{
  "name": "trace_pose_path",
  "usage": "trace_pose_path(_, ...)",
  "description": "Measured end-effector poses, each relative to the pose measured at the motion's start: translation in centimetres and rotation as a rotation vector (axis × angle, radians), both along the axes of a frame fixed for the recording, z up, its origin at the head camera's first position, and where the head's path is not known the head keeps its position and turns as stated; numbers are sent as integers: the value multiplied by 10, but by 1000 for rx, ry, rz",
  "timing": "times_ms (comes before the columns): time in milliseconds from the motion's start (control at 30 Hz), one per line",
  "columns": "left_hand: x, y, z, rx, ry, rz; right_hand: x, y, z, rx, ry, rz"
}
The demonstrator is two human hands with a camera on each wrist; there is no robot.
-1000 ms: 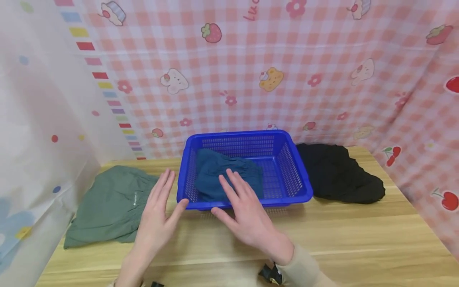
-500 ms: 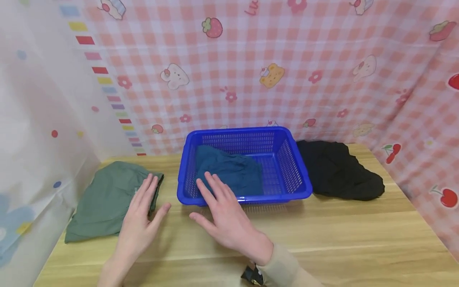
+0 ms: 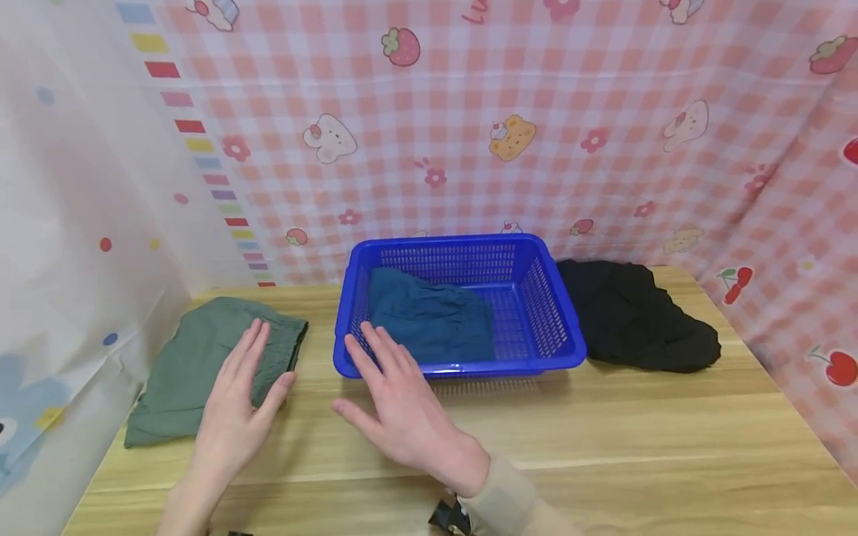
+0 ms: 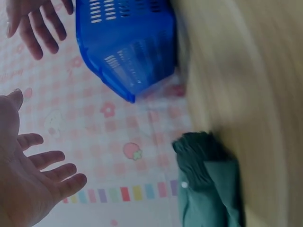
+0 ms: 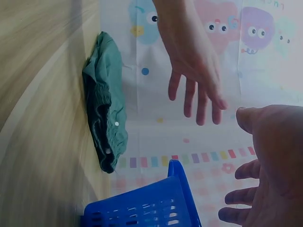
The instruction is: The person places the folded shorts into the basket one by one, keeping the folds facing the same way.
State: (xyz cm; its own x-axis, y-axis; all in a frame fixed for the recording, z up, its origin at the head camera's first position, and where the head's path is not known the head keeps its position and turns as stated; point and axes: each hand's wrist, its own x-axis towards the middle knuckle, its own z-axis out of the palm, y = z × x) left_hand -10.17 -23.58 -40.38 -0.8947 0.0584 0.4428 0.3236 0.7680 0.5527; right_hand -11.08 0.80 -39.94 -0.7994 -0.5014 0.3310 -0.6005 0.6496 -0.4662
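My left hand (image 3: 231,417) hovers with its fingers extended, overlapping a green elastic-waisted garment (image 3: 181,372) in the head view. Both wrist views show space between that hand and the cloth. The garment lies folded on the table, its gathered waistband (image 5: 102,104) toward the basket. My right hand (image 3: 409,417), fingers spread and holding nothing, is in the air before the front left corner of a blue plastic basket (image 3: 462,368). Inside the basket, on its left side, lies a dark teal garment (image 3: 429,316) with a gathered edge. The right fingertips overlap the basket's rim in the head view.
A crumpled black garment (image 3: 630,320) lies against the basket's right side. The wooden table (image 3: 603,447) ends at a pink checked curtain (image 3: 429,134) behind and a white dotted curtain (image 3: 80,223) on the left.
Both hands have moved left: the left from beside the basket to over the green garment, the right from over the teal garment to the basket's front left corner. The garments have stayed put.
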Motion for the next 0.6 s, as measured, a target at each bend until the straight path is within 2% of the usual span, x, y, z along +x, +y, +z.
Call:
trace_pose_path(367,6,-28,-15,-30,-36,17,7,-21,-1,45,34,33)
trace_pose_path(600,13,-46,-15,-22,-56,46,15,-38,0,69,60,57)
